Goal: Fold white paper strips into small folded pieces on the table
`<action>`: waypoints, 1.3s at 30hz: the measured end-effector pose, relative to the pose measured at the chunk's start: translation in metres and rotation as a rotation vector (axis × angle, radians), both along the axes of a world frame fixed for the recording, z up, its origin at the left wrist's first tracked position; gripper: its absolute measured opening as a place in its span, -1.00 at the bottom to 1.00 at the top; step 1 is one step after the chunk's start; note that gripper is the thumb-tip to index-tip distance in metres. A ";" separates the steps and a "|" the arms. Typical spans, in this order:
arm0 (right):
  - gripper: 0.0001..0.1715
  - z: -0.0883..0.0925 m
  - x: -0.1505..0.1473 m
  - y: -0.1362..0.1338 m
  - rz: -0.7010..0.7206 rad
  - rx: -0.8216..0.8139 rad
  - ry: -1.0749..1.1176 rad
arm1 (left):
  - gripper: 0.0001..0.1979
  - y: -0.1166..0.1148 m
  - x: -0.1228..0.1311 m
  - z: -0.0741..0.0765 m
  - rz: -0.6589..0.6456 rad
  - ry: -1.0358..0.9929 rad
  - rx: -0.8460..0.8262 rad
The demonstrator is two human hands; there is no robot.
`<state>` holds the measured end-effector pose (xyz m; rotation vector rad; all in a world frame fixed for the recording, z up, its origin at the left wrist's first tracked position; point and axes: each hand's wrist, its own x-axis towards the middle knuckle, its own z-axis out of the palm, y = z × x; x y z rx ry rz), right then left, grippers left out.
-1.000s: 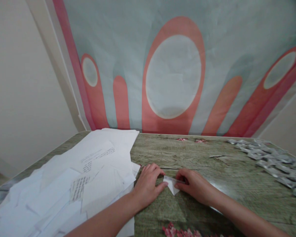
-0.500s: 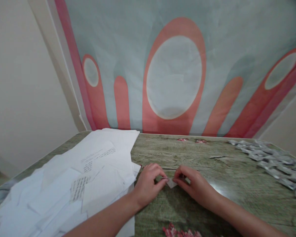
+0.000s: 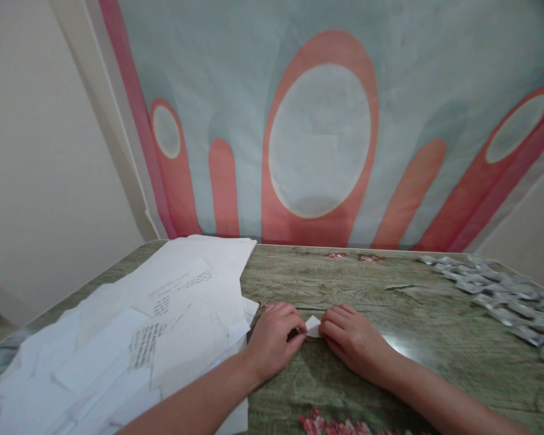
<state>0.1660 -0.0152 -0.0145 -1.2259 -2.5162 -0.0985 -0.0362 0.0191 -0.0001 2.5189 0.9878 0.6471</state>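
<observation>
Peeking between both hands, small folded white paper piece (image 3: 312, 326).

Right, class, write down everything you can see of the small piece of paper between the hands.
The piece of paper is small, white, folded and pointed, partly hidden. It sits on or just above the table, pinched at its left edge by the left hand and at its right by the right hand.

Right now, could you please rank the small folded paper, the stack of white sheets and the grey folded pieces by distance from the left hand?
1. small folded paper: pinched by the left hand, centre.
2. stack of white sheets: just beside it, on the left.
3. grey folded pieces: far right table edge.
</observation>
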 end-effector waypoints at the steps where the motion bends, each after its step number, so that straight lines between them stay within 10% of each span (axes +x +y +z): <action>1: -0.81 0.000 0.000 0.000 -0.008 -0.019 0.010 | -0.95 0.000 0.000 0.000 0.003 0.007 -0.003; 16: -0.84 0.003 0.010 0.006 -0.075 -0.391 0.441 | -0.90 0.000 0.002 -0.001 0.046 0.024 -0.029; 39: -0.83 -0.004 0.008 0.016 -0.142 -0.346 0.440 | -0.92 0.004 0.007 -0.007 0.172 0.097 0.053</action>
